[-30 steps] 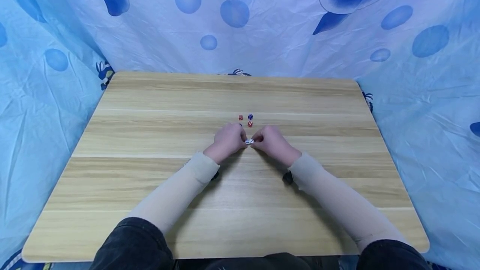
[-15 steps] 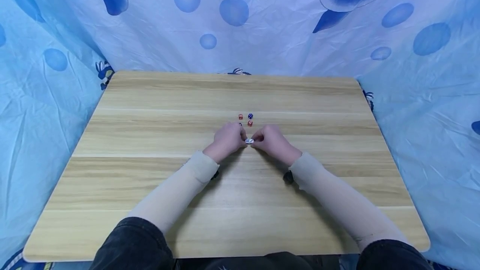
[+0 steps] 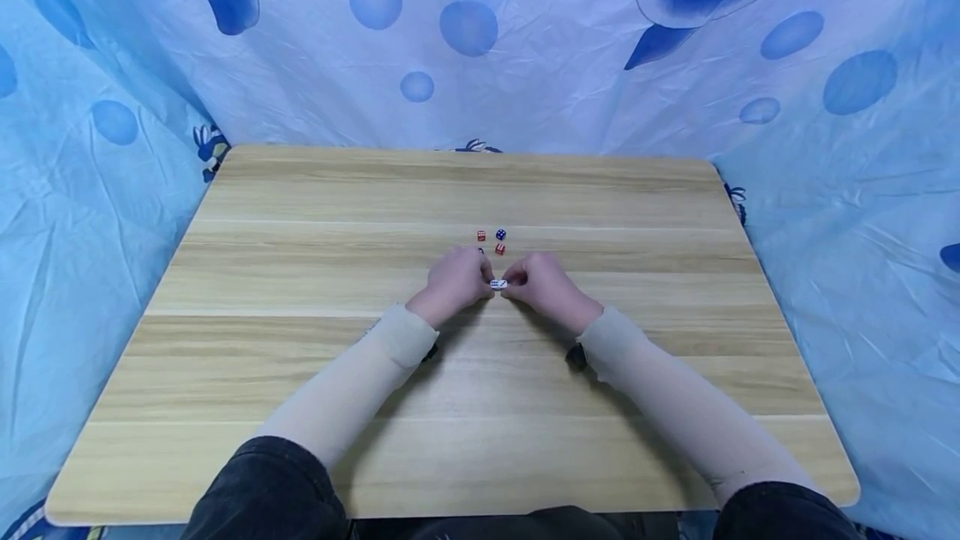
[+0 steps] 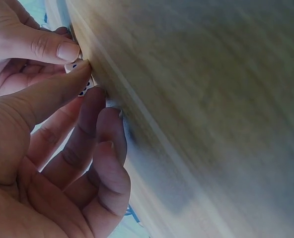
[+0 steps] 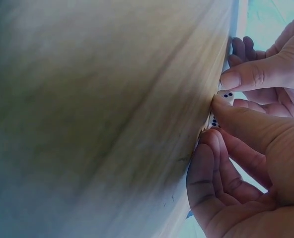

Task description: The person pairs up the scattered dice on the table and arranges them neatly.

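Two white dice with dark pips sit side by side between my fingertips, low over the wooden table. My left hand (image 3: 459,275) pinches the left white die (image 3: 494,284) between thumb and fingers. From the other side, my right hand (image 3: 547,280) pinches the right white die (image 3: 503,283). The thumbs partly cover both dice in the wrist views, where the right die (image 4: 87,89) and the left die (image 5: 226,95) show only in part. The hands face each other, fingertips close to the tabletop.
Just beyond the hands lie a red die (image 3: 482,236), a blue die (image 3: 501,234) and a second red die (image 3: 500,249). A dark die (image 3: 482,251) is mostly hidden behind my left hand. The wooden table (image 3: 480,407) is bordered by a blue patterned curtain (image 3: 540,90).
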The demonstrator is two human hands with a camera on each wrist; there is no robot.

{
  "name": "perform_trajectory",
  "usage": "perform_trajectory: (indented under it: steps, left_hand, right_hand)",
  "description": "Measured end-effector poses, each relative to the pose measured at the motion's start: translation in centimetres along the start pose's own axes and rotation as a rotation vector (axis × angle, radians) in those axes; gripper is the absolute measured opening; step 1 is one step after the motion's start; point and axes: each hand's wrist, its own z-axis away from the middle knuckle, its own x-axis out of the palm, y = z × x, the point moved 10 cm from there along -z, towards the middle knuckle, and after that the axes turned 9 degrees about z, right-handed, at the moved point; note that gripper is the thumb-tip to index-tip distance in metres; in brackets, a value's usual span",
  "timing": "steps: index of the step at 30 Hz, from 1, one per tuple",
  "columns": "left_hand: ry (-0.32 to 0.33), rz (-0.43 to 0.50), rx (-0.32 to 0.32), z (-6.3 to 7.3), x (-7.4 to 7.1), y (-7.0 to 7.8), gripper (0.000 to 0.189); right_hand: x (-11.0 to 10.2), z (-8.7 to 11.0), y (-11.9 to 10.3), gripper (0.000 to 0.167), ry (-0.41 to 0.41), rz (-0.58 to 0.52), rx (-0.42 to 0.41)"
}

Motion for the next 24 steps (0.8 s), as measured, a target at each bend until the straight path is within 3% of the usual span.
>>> perform_trajectory:
  steps: [7, 13, 18, 24]
  left_hand:
    - [-0.003, 0.013, -0.001, 0.4, -0.4, -0.2, 0.027]
    - [0.021, 0.123, -0.02, 0.7, -2.6, -1.1, 0.035]
    - [0.08, 0.16, -0.016, 0.1, -4.3, -1.7, 0.035]
    - [0.089, 0.159, -0.021, -1.1, -4.3, -2.4, 0.033]
  right_hand:
    - [0.2, 0.0, 0.2, 0.009, -0.009, -0.012, 0.019]
    - [0.0, 0.1, 0.3, 0.012, -0.019, -0.013, 0.045]
    - [0.0, 0.0, 0.4, 0.013, -0.023, -0.006, 0.06]
    - [0.1, -0.1, 0.5, 0.014, -0.027, 0.002, 0.065]
